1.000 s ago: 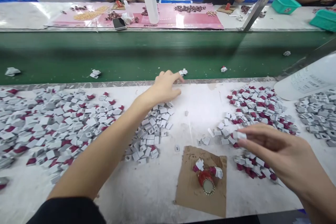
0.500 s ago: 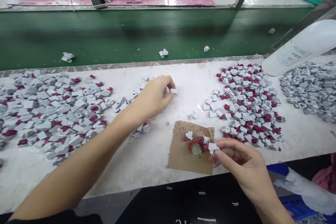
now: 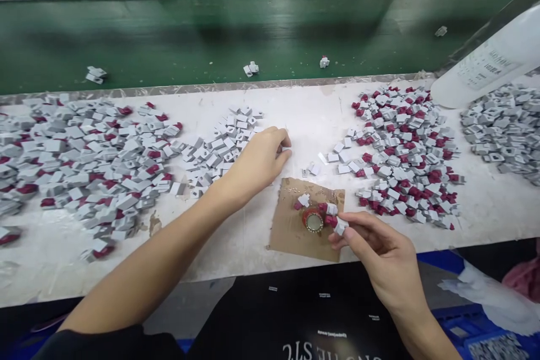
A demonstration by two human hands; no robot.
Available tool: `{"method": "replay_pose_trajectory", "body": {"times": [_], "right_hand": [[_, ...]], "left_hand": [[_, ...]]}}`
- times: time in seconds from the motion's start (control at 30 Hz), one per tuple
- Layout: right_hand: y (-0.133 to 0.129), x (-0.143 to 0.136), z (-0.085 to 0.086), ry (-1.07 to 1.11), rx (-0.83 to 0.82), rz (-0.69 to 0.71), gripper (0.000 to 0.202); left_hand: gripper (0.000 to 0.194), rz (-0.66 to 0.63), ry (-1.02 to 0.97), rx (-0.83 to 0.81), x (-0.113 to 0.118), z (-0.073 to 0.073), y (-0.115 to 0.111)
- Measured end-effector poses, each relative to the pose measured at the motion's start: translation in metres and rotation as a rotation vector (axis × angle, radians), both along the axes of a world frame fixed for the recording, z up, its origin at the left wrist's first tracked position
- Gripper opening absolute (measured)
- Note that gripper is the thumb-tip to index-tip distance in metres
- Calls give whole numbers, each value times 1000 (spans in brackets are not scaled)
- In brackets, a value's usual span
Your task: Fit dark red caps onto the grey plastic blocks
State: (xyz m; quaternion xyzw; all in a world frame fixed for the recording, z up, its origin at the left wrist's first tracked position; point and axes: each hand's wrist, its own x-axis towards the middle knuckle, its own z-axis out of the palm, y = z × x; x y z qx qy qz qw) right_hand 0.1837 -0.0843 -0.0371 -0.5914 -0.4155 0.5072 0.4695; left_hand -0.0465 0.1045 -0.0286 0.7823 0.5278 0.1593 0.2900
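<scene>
My right hand (image 3: 375, 244) pinches a small grey and dark red plastic piece (image 3: 340, 226) between thumb and fingertips, at the right edge of a cardboard square (image 3: 287, 230). Beside it on the cardboard is an upturned red bottle cap (image 3: 314, 221) with a crimped rim; I cannot tell what is in it. Two more grey-and-red pieces lie by the cap, one (image 3: 302, 201) behind it to the left, the other (image 3: 328, 208) to the right. Over the white table, my left hand (image 3: 265, 156) is closed in a pinch on a small light-grey piece, nearly hidden by the fingers.
Grey pieces (image 3: 219, 149) lie beyond my left forearm. A large grey-and-red heap (image 3: 101, 163) spreads left, another (image 3: 405, 152) right. A white bottle (image 3: 485, 62) leans before a grey pile (image 3: 506, 129). A green belt (image 3: 169, 34) with stray pieces runs behind.
The view has tipped downward. My left hand has shifted right and nearer the cardboard; the loose piece lying there is out of sight. My right hand's piece has turned and sits closer to the cap's neighbour.
</scene>
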Motion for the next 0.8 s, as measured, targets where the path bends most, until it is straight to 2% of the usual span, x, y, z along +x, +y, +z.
{"method": "replay_pose_trajectory", "body": {"times": [0.27,0.4,0.63,0.8], "right_hand": [[-8,-11,-1,-200,168,6,20],[-7,-10,0,-306,259,60,26],[-2,-12,3,-319,308,75,29],[0,-8,8,-208,256,-37,27]], "left_hand": [[16,-67,6,39,-2,-13,-5],[11,-34,-49,12,-1,-9,-7],[9,75,-400,-288,3,2,-13],[13,95,-614,-469,4,8,-17]]}}
